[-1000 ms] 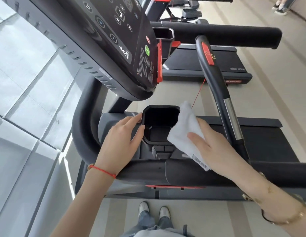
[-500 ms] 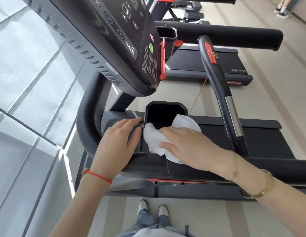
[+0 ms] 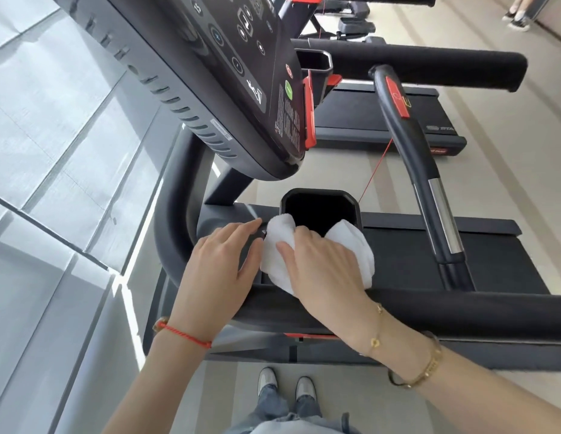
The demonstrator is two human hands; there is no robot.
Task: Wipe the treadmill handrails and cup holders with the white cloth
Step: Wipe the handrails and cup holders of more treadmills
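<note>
The white terry cloth (image 3: 316,255) lies bunched over the near rim of the black octagonal plastic cup holder (image 3: 320,211), which sits in the dark grey treadmill tray below the console. Part of the cloth drapes onto the tray's near edge, just above the black padded front handrail (image 3: 460,314) that runs across the near side of the machine.

The right hand (image 3: 320,270) lies on top of the cloth, palm down, pressing it against the holder's rim. Its fingers are curved over the fabric, with folds bulging out on both sides of the hand (whether the fingertips reach into the cup cannot be told, as the cloth hides them). Two gold bracelets sit on that wrist.

The left hand (image 3: 219,267) rests flat on the tray at the holder's left edge, fingers nearly straight and slightly spread, holding nothing; its forefinger tip is just beside the cloth. A red cord bracelet (image 3: 185,335) circles that wrist.

The black control console (image 3: 229,73) with round buttons overhangs the tray from the upper left. A black curved handle with a red label and a chromed sensor strip (image 3: 429,183) rises on the right. A thin red safety cord (image 3: 374,172) runs down toward the cup holder's far right corner.
</note>
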